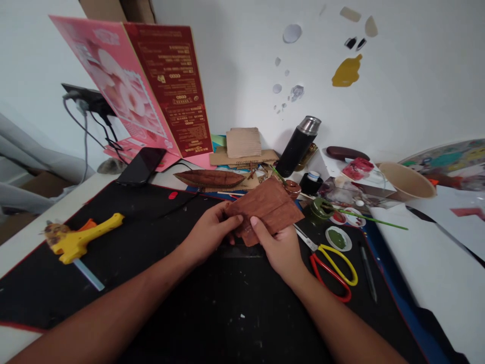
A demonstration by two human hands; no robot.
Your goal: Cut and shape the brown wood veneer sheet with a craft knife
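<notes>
Between my two hands is a flat, brown-painted sheet that looks like cardboard (271,207), tilted above the black mat (235,303). My left hand (215,225) pinches its lower left edge, thumb on top. My right hand (278,245) grips the lower edge, thumb on the face and fingers behind it. Behind the sheet lies a brown boat-shaped piece (210,178). Scissors (329,268) with one yellow and one red handle lie right of my right hand, their tips partly hidden. An open jar of green paint (319,210) stands beyond them.
A yellow hot glue gun (83,240) with a glue stick lies on the left. Behind are a phone (142,166), a propped-up menu card (170,91), cardboard pieces (244,143) and a black thermos (297,146). On the right are a pen (367,273) and a paint lid (338,238).
</notes>
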